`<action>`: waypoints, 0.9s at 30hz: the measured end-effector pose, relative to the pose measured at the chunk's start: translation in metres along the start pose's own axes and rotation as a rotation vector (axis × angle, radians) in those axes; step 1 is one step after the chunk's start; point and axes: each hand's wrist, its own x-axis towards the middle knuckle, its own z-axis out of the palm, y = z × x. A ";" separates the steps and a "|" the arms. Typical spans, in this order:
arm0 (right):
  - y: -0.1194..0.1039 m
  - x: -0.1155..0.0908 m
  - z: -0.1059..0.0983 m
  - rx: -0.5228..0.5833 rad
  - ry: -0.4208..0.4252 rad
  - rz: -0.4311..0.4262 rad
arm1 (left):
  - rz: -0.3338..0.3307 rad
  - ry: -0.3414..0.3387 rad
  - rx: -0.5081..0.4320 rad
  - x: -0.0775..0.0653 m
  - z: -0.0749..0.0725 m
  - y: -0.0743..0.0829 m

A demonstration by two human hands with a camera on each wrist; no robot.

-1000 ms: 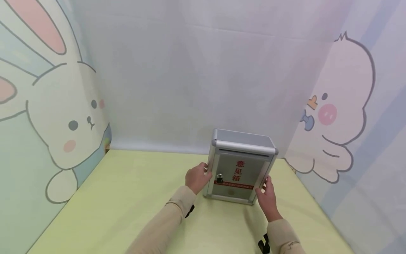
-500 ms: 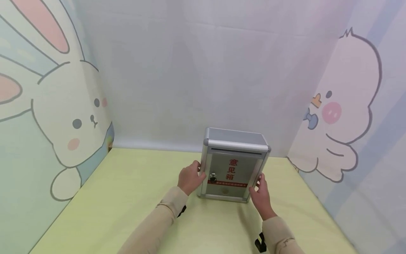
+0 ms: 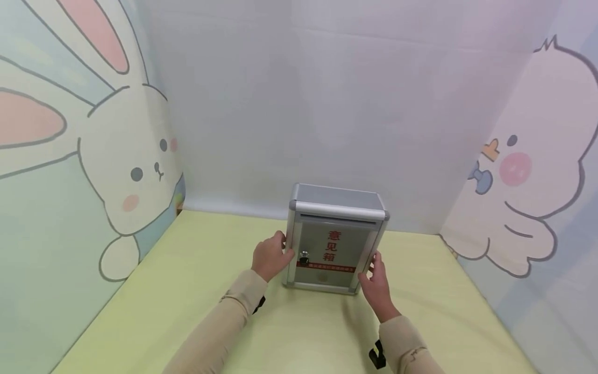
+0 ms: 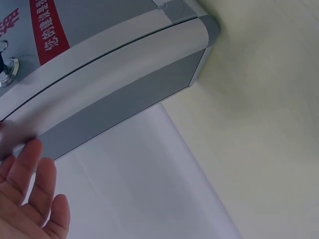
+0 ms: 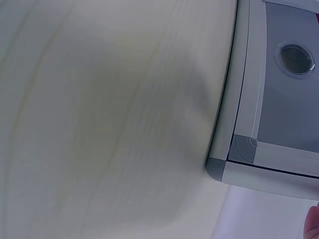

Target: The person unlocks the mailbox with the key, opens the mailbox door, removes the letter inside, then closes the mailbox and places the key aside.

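A grey metal suggestion box [image 3: 327, 241] stands upright between my two hands, its lower edge right at the yellow tabletop. Its front carries red characters, a red stripe, a slot along the top and a small lock [image 3: 303, 257] with a key. My left hand [image 3: 272, 257] holds the box's left side, thumb on the front edge and fingers reaching round the side. On the opposite side, lower down, my right hand [image 3: 377, 285] grips the edge the same way. In the right wrist view only a fingertip [image 5: 311, 224] shows, below the box's corner.
Under the box spreads a pale yellow tabletop [image 3: 224, 239]. Behind it hangs a plain whitish curtain [image 3: 308, 104]. Side walls show a cartoon rabbit [image 3: 135, 161] at left and a cartoon chick [image 3: 537, 156] at right.
Held by both hands, the box has moved leftward across the tabletop. The head view has turned left, so the wall pictures now appear farther right.
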 end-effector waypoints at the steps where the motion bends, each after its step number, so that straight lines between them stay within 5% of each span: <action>1: -0.001 0.000 0.002 0.001 -0.004 0.000 | -0.010 -0.001 -0.002 -0.001 -0.002 -0.002; 18: -0.016 -0.004 0.025 0.057 0.003 -0.012 | -0.064 0.055 -0.039 -0.007 -0.012 -0.023; 22: -0.015 -0.008 0.035 0.064 0.202 -0.079 | -0.066 0.049 -0.038 -0.008 -0.011 -0.024; 25: -0.019 -0.013 0.048 0.065 0.410 -0.213 | -0.058 0.048 -0.039 -0.009 -0.010 -0.024; 27: -0.025 -0.015 0.056 0.060 0.468 -0.324 | -0.052 0.049 -0.042 -0.009 -0.009 -0.024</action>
